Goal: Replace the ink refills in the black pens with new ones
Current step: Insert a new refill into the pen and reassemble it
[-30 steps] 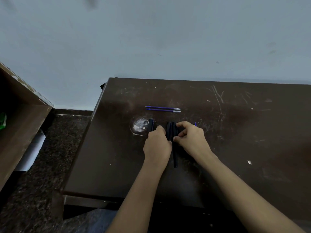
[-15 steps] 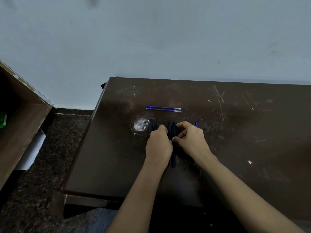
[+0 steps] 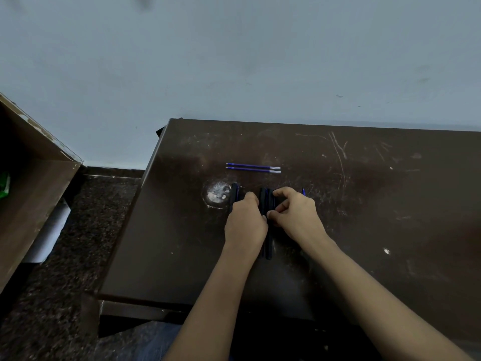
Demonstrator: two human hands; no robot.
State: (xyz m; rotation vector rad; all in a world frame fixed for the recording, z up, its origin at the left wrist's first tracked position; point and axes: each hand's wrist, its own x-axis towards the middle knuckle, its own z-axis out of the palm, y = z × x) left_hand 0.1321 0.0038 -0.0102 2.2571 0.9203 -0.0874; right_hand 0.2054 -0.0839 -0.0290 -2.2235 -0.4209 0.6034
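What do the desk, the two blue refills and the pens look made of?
Desk: dark brown laminate or varnished wood, judging by its slight sheen, pale scratches and a worn patch.
Refills: thin plastic tubes, blue with clear right ends.
Pens: black, likely plastic; too dark to tell the finish.

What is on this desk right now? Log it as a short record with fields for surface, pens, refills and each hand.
surface: dark brown table, scratched, with a worn pale patch
pens: black pens bunched between the hands, lying on the table; one more black pen beside the left hand
refills: two blue refills side by side, beyond the hands, untouched
left hand: against the bunch, fingers hidden
right hand: thumb and fingers pinch the bunch
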